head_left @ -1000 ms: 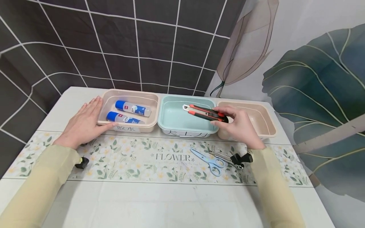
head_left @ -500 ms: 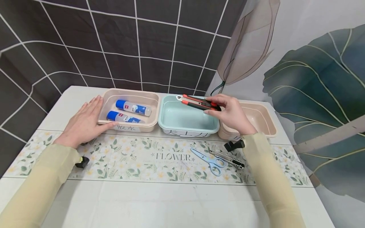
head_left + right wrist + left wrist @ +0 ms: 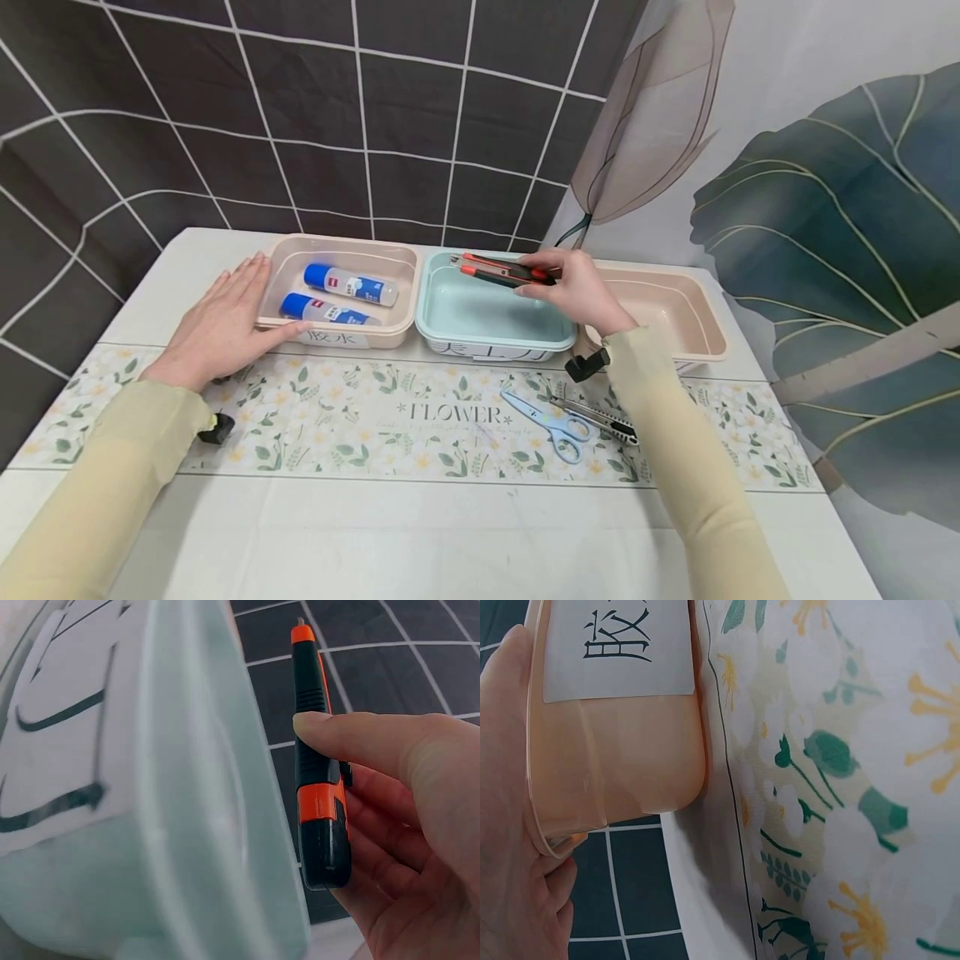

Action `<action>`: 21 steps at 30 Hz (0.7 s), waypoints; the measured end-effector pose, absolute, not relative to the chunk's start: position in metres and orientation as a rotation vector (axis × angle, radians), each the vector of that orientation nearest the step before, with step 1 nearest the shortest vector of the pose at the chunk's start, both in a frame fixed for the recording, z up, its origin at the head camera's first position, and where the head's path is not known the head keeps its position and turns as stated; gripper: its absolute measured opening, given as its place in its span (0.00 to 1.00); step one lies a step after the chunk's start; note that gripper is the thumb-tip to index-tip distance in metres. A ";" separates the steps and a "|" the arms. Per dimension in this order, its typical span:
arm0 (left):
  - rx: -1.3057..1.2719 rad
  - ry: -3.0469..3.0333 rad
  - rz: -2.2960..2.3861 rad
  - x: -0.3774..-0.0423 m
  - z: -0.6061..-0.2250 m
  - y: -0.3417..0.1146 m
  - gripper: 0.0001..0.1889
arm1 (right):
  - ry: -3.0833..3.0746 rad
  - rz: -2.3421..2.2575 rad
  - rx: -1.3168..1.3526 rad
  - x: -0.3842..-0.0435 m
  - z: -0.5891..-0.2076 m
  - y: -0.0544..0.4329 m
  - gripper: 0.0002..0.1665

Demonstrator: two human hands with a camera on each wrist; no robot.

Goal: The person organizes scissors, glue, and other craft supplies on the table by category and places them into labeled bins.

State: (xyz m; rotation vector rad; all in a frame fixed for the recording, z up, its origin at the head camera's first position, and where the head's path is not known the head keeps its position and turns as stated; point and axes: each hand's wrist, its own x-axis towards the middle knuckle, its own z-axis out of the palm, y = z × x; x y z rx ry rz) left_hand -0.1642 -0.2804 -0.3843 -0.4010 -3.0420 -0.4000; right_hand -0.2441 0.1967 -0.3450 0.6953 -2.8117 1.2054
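My right hand (image 3: 577, 287) grips a black and red utility knife (image 3: 495, 271) above the blue bin (image 3: 487, 317), which has a paper label on its front. In the right wrist view the thumb presses one side of the knife (image 3: 319, 761), with fingers behind it. My left hand (image 3: 225, 325) rests against the left end of a beige bin (image 3: 397, 335), fingers straight, thumb along its front rim. Two blue-capped glue bottles, a rear one (image 3: 351, 286) and a front one (image 3: 326, 311), lie in that bin. The left wrist view shows the hand at the bin's rim (image 3: 615, 765).
A second beige bin (image 3: 667, 308) stands at the right of the row. In front, light blue scissors (image 3: 551, 423) and a slim metal utility knife (image 3: 600, 419) lie on the floral strip of the table (image 3: 420, 533). A dark gridded backdrop (image 3: 300, 108) rises behind.
My right hand has carried the black and red utility knife leftward and slightly back, from the blue bin's right side to over its middle. My left hand has stayed in place.
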 end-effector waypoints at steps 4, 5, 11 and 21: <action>-0.401 -3.039 -0.404 -0.164 -0.385 -0.281 0.58 | -2.847 1.156 0.704 -0.247 -0.353 0.194 0.25; -0.401 -3.038 -0.404 -0.164 -0.385 -0.281 0.58 | -2.855 1.150 0.713 -0.248 -0.355 0.193 0.25; -0.399 -3.044 -0.402 -0.164 -0.385 -0.280 0.58 | -2.882 1.088 0.772 -0.252 -0.366 0.188 0.23; -0.398 -3.044 -0.410 -0.162 -0.384 -0.280 0.58 | -2.917 0.954 0.771 -0.257 -0.367 0.179 0.22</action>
